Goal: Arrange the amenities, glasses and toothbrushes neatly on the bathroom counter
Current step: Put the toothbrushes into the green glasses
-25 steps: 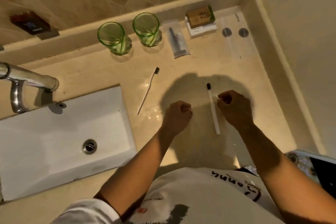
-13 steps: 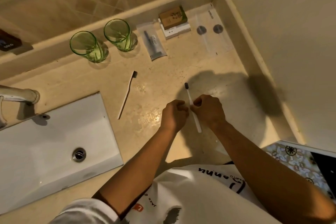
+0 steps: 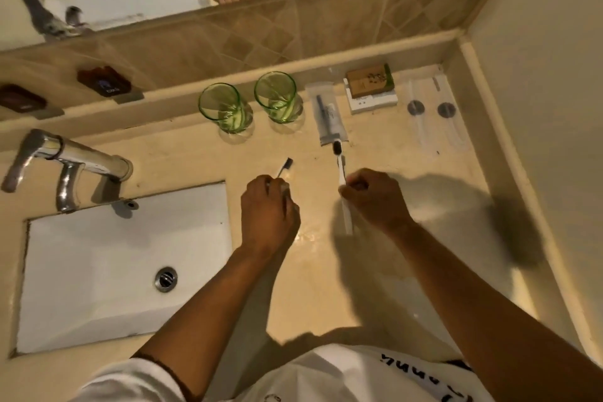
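White toothbrushes, one gripped in each hand over the beige counter (image 3: 182,153)
Left hand (image 3: 267,212) is clutching the thin toothbrush (image 3: 284,166) below two green glasses (image 3: 225,109); right hand (image 3: 375,197) is pinching the thicker dark-bristled toothbrush (image 3: 341,170), tip nearing a clear sachet (image 3: 328,114)

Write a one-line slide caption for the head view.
Each hand grips a toothbrush: left hand, right hand, below two green glasses on the bathroom counter.

You have two green glasses (image 3: 225,111) (image 3: 276,97), white dark-bristled toothbrushes (image 3: 342,173) (image 3: 284,167), a brown-and-green soap box (image 3: 370,80), and a beige surface (image 3: 408,199).
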A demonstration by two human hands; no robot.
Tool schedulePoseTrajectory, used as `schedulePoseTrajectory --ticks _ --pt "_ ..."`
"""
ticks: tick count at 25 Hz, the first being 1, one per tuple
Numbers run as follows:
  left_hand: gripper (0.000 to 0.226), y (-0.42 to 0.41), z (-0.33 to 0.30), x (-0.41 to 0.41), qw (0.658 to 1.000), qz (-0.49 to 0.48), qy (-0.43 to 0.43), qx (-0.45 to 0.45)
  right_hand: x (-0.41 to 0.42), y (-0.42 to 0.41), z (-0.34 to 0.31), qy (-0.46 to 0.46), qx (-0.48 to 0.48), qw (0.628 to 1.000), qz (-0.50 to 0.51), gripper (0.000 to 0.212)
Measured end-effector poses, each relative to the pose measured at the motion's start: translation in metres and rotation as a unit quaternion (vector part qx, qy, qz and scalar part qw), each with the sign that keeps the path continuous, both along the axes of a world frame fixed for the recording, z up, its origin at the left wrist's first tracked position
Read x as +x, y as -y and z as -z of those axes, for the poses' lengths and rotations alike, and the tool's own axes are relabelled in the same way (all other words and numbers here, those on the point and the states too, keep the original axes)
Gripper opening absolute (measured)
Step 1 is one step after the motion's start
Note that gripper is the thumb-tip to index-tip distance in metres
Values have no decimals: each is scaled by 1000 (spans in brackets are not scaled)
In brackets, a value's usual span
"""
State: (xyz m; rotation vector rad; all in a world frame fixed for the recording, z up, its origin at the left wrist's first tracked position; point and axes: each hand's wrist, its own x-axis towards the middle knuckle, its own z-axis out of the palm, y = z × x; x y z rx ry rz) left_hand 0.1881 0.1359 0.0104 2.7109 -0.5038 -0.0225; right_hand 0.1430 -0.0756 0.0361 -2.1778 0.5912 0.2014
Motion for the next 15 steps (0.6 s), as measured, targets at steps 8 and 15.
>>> schedulePoseTrajectory --ticks 8,15 --pt "35 -38 26 99 998 52 -21 -24 134 -30 -65 153 176 972 -25 17" --pt "41 -40 50 117 989 139 -12 48 176 -26 -76 244 169 955 -10 13"
